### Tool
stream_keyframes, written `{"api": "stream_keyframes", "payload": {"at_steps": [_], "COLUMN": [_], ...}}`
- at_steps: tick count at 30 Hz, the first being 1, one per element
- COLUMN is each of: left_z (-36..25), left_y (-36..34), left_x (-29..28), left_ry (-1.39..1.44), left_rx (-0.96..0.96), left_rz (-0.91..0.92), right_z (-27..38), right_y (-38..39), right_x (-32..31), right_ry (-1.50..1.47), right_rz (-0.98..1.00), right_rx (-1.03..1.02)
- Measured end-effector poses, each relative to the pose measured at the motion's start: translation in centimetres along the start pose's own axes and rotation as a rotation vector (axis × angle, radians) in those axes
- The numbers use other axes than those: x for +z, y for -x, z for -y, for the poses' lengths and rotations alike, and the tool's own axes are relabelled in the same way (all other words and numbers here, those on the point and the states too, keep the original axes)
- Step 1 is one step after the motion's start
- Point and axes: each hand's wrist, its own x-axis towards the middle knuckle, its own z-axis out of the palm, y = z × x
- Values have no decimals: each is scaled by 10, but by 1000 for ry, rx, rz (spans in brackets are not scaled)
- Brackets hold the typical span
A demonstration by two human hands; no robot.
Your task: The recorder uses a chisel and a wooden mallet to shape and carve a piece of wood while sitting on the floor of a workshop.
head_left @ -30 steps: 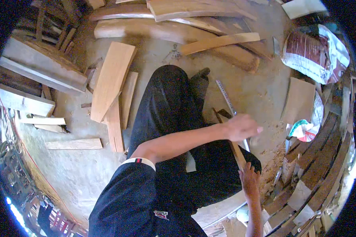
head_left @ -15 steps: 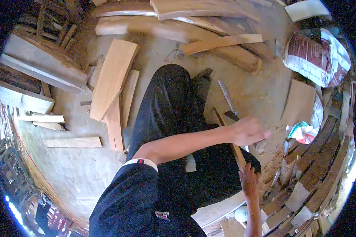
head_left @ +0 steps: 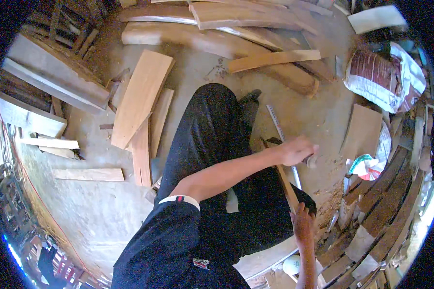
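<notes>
My left hand (head_left: pixel 296 151) reaches across my bent legs to the right, its fingers curled round a small greyish thing (head_left: pixel 312 161) too blurred to name. Just beneath the wrist runs a narrow wooden strip (head_left: pixel 288 190), slanting across my right leg. My right hand (head_left: pixel 304 222) grips the near end of that strip by my knee. Beyond the left hand, a marked metal ruler (head_left: pixel 275 120) lies on the floor, partly hidden by hand and strip.
Several cut boards (head_left: pixel 143 98) lie left of my legs. Long planks and a rounded timber (head_left: pixel 178 37) stretch across the far side. A brown-and-white sack (head_left: pixel 373 72) and a flat board (head_left: pixel 362 130) stand at right, above stacked wood (head_left: pixel 381 212).
My left hand has shifted slightly away and left along the strip, and the small greyish thing shows more beside its fingers. My right hand stays at the strip's near end.
</notes>
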Motion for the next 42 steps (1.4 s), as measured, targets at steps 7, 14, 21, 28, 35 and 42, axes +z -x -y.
{"api": "stream_keyframes", "payload": {"at_steps": [7,14,21,28,35,42], "left_z": [13,-30,-13,13,23,-26], "left_y": [8,8,8,3,10,7], "left_x": [10,14,19,8,7,21], "left_ry": [-27,-155,-44,5,27,-103], "left_rx": [331,343,308,168,179,263], "left_rz": [-252,-126,-211,-178,-207,-252], "right_z": [9,1,-1,1,2,0], "right_y": [1,7,6,0,-2,5], "right_x": [-5,-13,-7,-6,-9,-6], "right_ry": [0,-28,25,8,-8,-48], "right_rz": [-121,-67,-236,-122,-120,-95], "right_rx": [-15,-3,-151,-108,-100,22]}}
